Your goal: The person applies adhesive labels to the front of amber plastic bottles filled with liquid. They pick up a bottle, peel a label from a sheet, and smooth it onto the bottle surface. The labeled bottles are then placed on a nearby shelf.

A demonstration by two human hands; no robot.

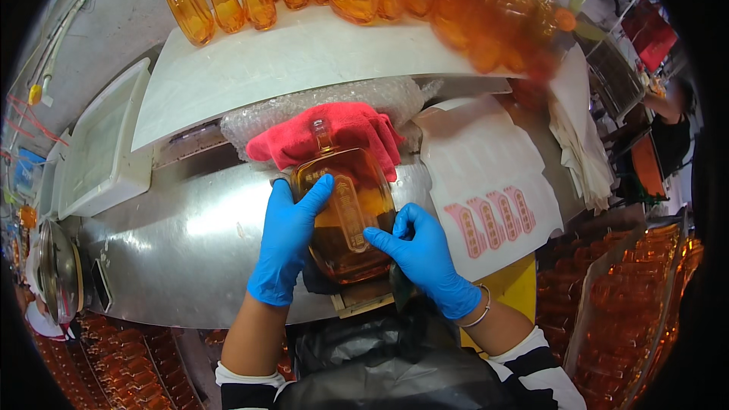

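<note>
An amber glass bottle (357, 235) lies in front of me, its neck on a folded red cloth (304, 133). A long decal label (349, 212) runs down its face. Both my hands wear blue gloves. My left hand (288, 224) grips the bottle's left side, thumb on the upper face. My right hand (421, 254) is at the lower right, its thumb tip against the label's lower edge and its fingers curled. A dark piece (400, 288) shows beneath the right palm; I cannot make out what it is. To the right lies a white sheet (486, 152) with several red decals (490, 224).
Several amber bottles (258, 0) line a raised white shelf (228, 57) at the back. Bubble wrap (250, 118) lies behind the cloth. A white tub (114, 144) stands left on the metal table (167, 258). Crates of bottles (623, 304) flank me. Another person (672, 121) is at far right.
</note>
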